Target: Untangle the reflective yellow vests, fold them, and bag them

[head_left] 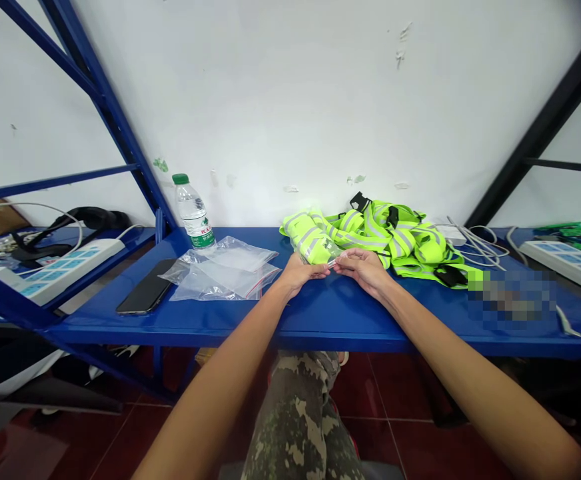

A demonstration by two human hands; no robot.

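Currently held: a clear bag (315, 243) with folded yellow-green straps inside, gripped at its near edge by both hands.
Bag position: just past the fingertips at 11 o'clock from the hands, over the near half of the table (340, 323).
Left hand (299, 273): closed on the bag's near-left edge; thumb on top, pointing to 3 o'clock; the other fingers mostly hidden by the bag.
Right hand (363, 268): narrow pinch on the bag's near-right corner; thumb and fingertips together, pointing to 9 o'clock, just beside the left thumb.
Left arm: bare, extended, entering from 7 o'clock and rising to the table edge.
Right arm: bare, extended, entering from 4 o'clock; wrist nearly in line with the forearm.
Strap pile (410, 245): at 2 o'clock from the hands, loose and heaped, with grey bands and black buckles (359, 202).
Flat bags (230, 275): at 9 o'clock, clear, overlapping on the table.
Phone (145, 288): at 9 o'clock, beyond the flat bags, dark screen up.
Bottle (198, 220): at 10 o'clock, upright, green cap, near the wall (280, 100).
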